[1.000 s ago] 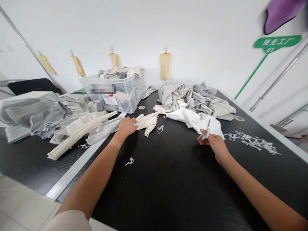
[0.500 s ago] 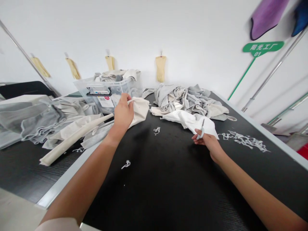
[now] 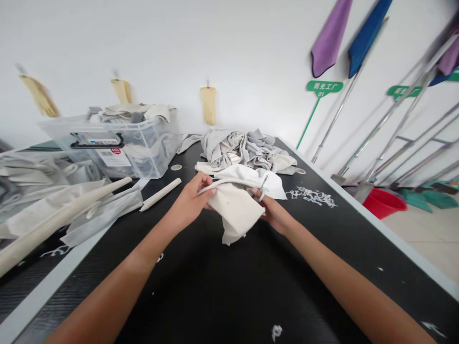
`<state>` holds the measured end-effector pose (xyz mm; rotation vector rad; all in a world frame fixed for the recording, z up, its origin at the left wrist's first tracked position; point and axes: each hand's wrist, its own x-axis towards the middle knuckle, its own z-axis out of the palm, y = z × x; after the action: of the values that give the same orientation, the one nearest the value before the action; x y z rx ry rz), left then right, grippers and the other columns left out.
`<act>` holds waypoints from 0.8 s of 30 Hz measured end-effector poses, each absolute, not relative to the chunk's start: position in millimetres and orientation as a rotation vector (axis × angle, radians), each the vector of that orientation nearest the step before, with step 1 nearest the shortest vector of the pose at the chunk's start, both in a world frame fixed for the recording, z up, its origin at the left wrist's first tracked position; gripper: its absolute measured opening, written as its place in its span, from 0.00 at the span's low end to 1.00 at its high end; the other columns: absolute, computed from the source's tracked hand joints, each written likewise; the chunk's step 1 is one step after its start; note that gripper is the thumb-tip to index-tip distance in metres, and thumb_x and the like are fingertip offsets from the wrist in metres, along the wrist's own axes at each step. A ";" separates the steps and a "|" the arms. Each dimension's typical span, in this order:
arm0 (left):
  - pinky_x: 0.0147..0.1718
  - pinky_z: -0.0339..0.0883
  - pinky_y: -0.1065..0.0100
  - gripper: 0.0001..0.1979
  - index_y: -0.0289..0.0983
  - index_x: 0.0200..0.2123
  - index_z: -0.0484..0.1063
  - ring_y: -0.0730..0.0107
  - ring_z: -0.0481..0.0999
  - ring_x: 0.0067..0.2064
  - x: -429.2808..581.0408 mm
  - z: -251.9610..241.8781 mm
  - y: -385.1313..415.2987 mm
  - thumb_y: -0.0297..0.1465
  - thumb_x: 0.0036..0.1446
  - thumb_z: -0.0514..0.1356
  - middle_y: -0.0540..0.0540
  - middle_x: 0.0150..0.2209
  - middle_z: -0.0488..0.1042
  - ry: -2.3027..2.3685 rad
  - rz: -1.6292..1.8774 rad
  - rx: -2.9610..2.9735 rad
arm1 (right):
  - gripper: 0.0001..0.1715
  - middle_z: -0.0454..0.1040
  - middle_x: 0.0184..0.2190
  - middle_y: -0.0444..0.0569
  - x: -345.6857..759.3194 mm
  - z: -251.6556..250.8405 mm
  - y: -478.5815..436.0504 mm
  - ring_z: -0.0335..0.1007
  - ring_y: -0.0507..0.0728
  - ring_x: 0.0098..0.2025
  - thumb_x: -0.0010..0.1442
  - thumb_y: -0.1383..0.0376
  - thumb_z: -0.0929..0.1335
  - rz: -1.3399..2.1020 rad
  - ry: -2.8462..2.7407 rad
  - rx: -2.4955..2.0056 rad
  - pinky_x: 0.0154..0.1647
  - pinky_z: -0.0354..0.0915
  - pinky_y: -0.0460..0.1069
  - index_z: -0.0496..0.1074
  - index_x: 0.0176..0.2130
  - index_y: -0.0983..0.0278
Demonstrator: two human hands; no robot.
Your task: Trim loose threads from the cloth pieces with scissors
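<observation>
My left hand (image 3: 191, 200) is closed on the top edge of a cream cloth piece (image 3: 234, 210) and holds it up over the black table (image 3: 222, 286). My right hand (image 3: 273, 211) grips small scissors (image 3: 263, 188) and touches the right side of the same cloth. Just behind the hands lies a white cloth (image 3: 251, 177), and farther back a heap of grey and cream cloths (image 3: 244, 150).
A clear plastic bin (image 3: 118, 148) full of cloths stands at the back left. Rolled cream cloths (image 3: 53, 217) and grey fabric lie on the left. White thread scraps (image 3: 311, 196) are scattered to the right. A red basin (image 3: 382, 203) and metal poles stand on the floor beyond the table's right edge.
My left hand picked the cream cloth up from the left and carried it to the middle. My right hand, with the scissors, came in to meet it. The view turned to the right.
</observation>
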<state>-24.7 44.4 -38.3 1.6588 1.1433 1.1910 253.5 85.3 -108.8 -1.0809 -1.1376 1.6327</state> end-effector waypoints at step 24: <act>0.56 0.66 0.55 0.16 0.45 0.57 0.74 0.53 0.74 0.53 14.7 -99.0 28.4 0.37 0.69 0.58 0.43 0.49 0.75 1.656 0.536 2.463 | 0.20 0.80 0.28 0.48 257.1 -117.1 87.4 0.75 0.57 0.30 0.64 0.48 0.70 0.564 -1.738 -1.727 0.27 0.60 0.47 0.81 0.34 0.60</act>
<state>14.7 28.4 -99.0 2.4626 1.6557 0.5364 257.1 87.4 -117.1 -1.7268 -1.7376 0.5641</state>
